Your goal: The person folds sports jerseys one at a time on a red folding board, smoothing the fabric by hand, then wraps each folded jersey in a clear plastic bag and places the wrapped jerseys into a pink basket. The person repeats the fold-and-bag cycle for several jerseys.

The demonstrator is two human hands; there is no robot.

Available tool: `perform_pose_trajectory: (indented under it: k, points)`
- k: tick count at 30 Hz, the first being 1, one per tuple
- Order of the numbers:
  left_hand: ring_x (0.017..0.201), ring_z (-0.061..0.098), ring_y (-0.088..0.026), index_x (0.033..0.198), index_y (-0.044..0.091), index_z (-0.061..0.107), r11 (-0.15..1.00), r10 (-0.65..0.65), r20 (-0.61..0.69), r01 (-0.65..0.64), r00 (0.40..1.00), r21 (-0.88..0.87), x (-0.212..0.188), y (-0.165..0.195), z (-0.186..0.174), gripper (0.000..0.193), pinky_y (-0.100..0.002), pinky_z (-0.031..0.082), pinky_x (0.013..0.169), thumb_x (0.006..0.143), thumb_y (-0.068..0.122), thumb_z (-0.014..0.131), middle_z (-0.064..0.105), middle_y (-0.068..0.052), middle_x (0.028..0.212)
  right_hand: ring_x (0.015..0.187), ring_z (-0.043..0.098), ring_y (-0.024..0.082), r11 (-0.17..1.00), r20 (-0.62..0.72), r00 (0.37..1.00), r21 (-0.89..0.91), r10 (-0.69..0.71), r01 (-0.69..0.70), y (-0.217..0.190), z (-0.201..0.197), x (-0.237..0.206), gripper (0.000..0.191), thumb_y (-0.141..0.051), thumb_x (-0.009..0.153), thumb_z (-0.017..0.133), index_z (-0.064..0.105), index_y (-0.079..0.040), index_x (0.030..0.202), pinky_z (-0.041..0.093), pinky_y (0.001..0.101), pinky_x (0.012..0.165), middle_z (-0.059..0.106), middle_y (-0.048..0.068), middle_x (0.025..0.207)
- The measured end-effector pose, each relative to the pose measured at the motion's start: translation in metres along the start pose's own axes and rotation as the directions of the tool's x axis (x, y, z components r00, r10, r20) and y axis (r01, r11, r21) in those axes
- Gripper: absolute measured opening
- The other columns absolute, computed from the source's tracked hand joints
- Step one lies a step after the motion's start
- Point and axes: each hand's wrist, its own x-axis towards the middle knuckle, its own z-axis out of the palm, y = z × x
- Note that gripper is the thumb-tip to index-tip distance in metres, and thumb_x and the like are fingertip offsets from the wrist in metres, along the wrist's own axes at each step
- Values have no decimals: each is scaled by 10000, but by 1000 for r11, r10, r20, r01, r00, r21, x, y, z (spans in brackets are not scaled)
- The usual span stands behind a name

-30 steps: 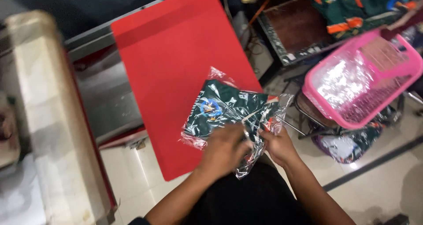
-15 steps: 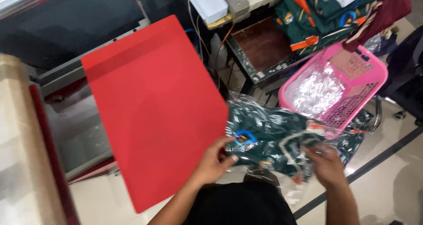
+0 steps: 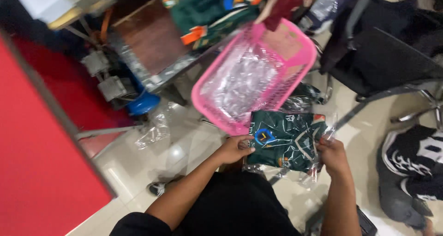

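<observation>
A folded dark green garment in a clear plastic bag (image 3: 287, 141) is held flat in front of me, just below the near rim of a pink plastic basket (image 3: 304, 56). My left hand (image 3: 235, 149) grips the bag's left edge. My right hand (image 3: 333, 155) grips its right edge. The basket holds crumpled clear plastic bags.
A large red board (image 3: 34, 162) fills the left side. A black office chair (image 3: 392, 65) stands at the right, with a black-and-white garment (image 3: 417, 164) on the floor beside it. More folded green and orange garments (image 3: 203, 9) lie on a dark shelf behind the basket. A loose clear bag (image 3: 154, 127) lies on the tiled floor.
Both hands have carried the bagged garment off the red board and to the right, up to the pink basket. My view has swung right with it.
</observation>
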Motion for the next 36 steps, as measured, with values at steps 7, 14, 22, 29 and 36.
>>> perform_pose_trajectory:
  k: [7, 14, 22, 29, 36]
  points:
    - [1059, 697, -187, 1366, 63, 641, 992, 75, -114, -63, 991, 111, 84, 34, 10, 532, -344, 565, 904, 880, 233, 773, 728, -124, 1210, 879, 658, 193, 971, -138, 966, -60, 220, -230, 7, -53, 43, 277, -3, 910, 643, 636, 20, 1186, 515, 355, 722, 683, 110, 1033]
    - [1294, 577, -345, 1290, 63, 657, 639, 708, -528, -108, 469, 761, 93, 168, -132, 450, -457, 442, 1113, 860, 106, 782, 643, -130, 1379, 1022, 702, 255, 871, 75, 954, -393, -290, 295, -59, 43, 134, 486, -139, 909, 717, 622, -2, 1367, 554, 383, 851, 711, 195, 1178]
    - [1379, 459, -354, 1439, 99, 537, 231, 832, -351, 306, 431, 924, 144, 339, -228, 834, -581, 361, 1083, 701, 373, 811, 431, -141, 1533, 1090, 729, 261, 881, 673, 582, 251, -456, 401, -271, 259, 164, 376, -168, 1028, 578, 619, 70, 1316, 605, 372, 879, 718, 161, 1240]
    - [1542, 438, -276, 1467, 181, 529, 54, 641, -376, 449, 670, 892, 158, 351, -253, 396, -581, 413, 1157, 1094, 257, 640, 460, 28, 1659, 1186, 616, 294, 785, 764, 522, 565, -380, -256, -367, 333, 151, 429, -301, 1090, 381, 566, -11, 1345, 505, 511, 1048, 650, 152, 1236]
    - [1385, 455, -343, 1420, 102, 533, 52, 820, -266, 397, 506, 916, 154, 361, -249, 761, -677, 413, 990, 740, 369, 744, 469, -81, 1521, 1313, 516, 304, 347, 740, 293, 576, -605, -740, -357, 362, 145, 352, -331, 1132, 349, 581, -85, 1228, 347, 533, 1215, 587, 124, 1325]
